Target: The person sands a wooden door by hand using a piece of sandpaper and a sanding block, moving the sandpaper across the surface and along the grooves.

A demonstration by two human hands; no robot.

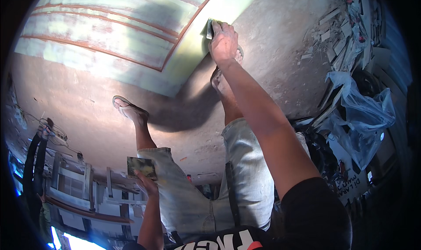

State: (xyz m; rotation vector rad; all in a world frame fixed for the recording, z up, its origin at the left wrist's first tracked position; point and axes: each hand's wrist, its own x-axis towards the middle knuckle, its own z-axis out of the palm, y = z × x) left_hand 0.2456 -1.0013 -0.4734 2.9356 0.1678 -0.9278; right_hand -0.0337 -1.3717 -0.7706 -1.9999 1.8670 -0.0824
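Note:
My right hand (225, 41) grips a flat scraper blade (210, 29) at the right edge of a large pale green panel (194, 49). Whether the blade touches the surface cannot be made out. Reddish-brown lines (108, 18) frame sections of the panel, and whitish patches cover much of it. Near my left thigh, my left hand (147, 183) holds a small square plate (142, 167) smeared with dark and yellowish material.
My sandalled feet (130, 110) stand apart on the bare floor (194, 144). Wood scraps (329, 36) and a clear plastic bag (365, 108) lie at right. Wooden frames (72, 184), a cable with a socket strip (61, 136) and another person's legs (34, 161) are at left.

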